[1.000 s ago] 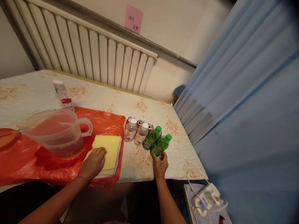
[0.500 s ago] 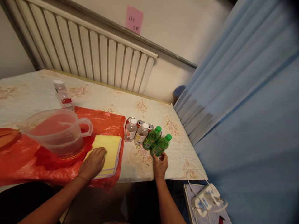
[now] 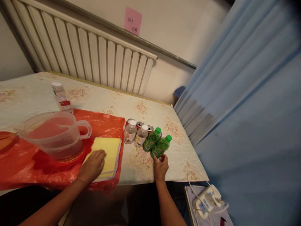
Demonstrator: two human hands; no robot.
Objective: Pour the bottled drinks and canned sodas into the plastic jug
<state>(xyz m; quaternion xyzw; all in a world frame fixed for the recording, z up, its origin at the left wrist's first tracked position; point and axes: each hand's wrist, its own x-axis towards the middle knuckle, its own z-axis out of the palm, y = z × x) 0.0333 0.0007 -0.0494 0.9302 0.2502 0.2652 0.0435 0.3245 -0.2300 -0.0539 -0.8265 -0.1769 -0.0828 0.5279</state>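
Note:
My left hand [image 3: 93, 164] lies palm down on a folded stack of yellow cloths [image 3: 110, 153], fingers slightly bent and nothing visibly gripped. At the table's front right, my right hand [image 3: 161, 166] has thumb and fingers around the base of a green bottle [image 3: 160, 148] with a green cap. A second green bottle [image 3: 151, 140] stands against it. Two clear bottles with white caps, one a labelled bottle [image 3: 141, 136] and the other a similar bottle [image 3: 130, 132], continue the row to the left. Behind them several drink cans [image 3: 140, 124] show only their tops.
A clear plastic measuring jug [image 3: 56, 135] stands on a red plastic sheet [image 3: 101, 122]. Behind it is a tall bottle [image 3: 63, 99]; an orange round object [image 3: 7, 141] sits far left. A blue curtain [image 3: 246, 119] hangs right, above a power strip [image 3: 207, 202] with cables.
The view has shifted very slightly. Both hands keep their places, the left on the yellow cloths and the right at the green bottle's base.

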